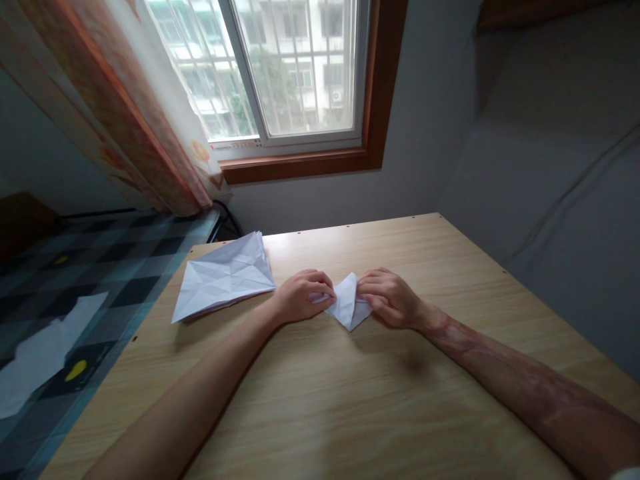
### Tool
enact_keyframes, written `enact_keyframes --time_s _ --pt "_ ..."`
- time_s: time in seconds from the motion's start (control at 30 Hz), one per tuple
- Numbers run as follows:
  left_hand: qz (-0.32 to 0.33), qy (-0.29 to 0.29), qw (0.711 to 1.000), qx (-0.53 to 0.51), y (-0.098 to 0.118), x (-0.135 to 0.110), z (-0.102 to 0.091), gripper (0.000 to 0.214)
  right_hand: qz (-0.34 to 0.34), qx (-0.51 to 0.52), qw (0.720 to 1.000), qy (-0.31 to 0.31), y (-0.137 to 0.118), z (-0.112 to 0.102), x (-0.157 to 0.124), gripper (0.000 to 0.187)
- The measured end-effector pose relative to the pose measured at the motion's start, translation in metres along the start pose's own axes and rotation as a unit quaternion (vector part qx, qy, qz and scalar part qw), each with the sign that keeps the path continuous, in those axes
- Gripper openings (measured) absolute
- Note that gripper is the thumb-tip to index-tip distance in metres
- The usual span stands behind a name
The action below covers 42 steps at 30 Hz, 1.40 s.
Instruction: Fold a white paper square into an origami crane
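Note:
Between my hands, above the middle of the wooden table (300, 400), is a small piece of folded white paper (346, 303) with a pointed top and a pointed lower tip. My left hand (305, 295) pinches its left side, thumb and fingers brought together at the edge. On the other side, my right hand (390, 297) grips the right edge with curled fingers. Parts of the paper behind the fingers are hidden. Left of my left hand lies a stack of creased white paper sheets (225, 275), its top sheet marked with crossing fold lines.
A bed with a checked cover (150, 267) adjoins the table's left side, with loose white paper (50, 353) on it. Beyond the table are a wall, a barred window (310, 73) and an orange patterned curtain (115, 93). Another wall runs along the right.

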<state>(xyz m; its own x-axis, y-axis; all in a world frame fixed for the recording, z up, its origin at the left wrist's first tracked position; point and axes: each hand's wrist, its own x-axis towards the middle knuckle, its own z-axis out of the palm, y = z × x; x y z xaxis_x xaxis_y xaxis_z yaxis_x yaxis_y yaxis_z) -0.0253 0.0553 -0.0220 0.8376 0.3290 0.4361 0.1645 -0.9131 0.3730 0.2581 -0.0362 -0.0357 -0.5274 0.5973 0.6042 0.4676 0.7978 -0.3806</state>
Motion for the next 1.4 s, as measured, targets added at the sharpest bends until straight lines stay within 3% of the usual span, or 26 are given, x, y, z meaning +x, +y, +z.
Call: enact_keyframes --time_s 0.07,0.23,0.4,0.57,0.7,0.8,1.0,1.23,1.4 --pt "-0.005 0.001 0.999 0.033 0.001 0.001 0.000 0.017 0.000 0.004 1.000 0.007 -0.002 0.001 0.000 0.028" --pt "-0.034 -0.008 0.996 0.081 -0.002 -0.001 0.004 0.023 -0.019 -0.015 0.998 -0.062 -0.009 0.003 0.004 0.043" --pt "-0.089 0.013 0.996 -0.027 -0.002 -0.002 0.003 0.017 -0.027 -0.047 0.995 -0.081 -0.009 0.003 0.005 0.046" --pt "-0.172 0.004 0.976 -0.137 0.003 0.001 -0.012 0.050 -0.032 -0.063 0.993 -0.092 -0.011 0.002 0.005 0.042" --pt "-0.263 -0.005 0.959 -0.103 0.014 0.012 -0.020 0.063 -0.033 -0.066 0.993 -0.098 -0.012 0.002 0.007 0.037" --pt "-0.306 -0.001 0.948 -0.090 0.022 0.020 -0.021 0.061 -0.035 -0.074 0.991 -0.104 -0.011 0.002 0.006 0.034" --pt "-0.359 -0.007 0.915 -0.185 0.020 0.021 -0.022 0.060 -0.051 -0.090 0.990 -0.095 -0.006 0.004 0.001 0.040" --pt "-0.388 0.007 0.904 -0.180 0.029 0.024 -0.029 0.050 -0.056 -0.085 0.990 -0.093 -0.012 0.004 0.003 0.039" --pt "-0.361 0.061 0.913 -0.182 0.033 0.026 -0.029 0.036 -0.053 -0.077 0.991 -0.094 -0.013 0.003 0.004 0.041"
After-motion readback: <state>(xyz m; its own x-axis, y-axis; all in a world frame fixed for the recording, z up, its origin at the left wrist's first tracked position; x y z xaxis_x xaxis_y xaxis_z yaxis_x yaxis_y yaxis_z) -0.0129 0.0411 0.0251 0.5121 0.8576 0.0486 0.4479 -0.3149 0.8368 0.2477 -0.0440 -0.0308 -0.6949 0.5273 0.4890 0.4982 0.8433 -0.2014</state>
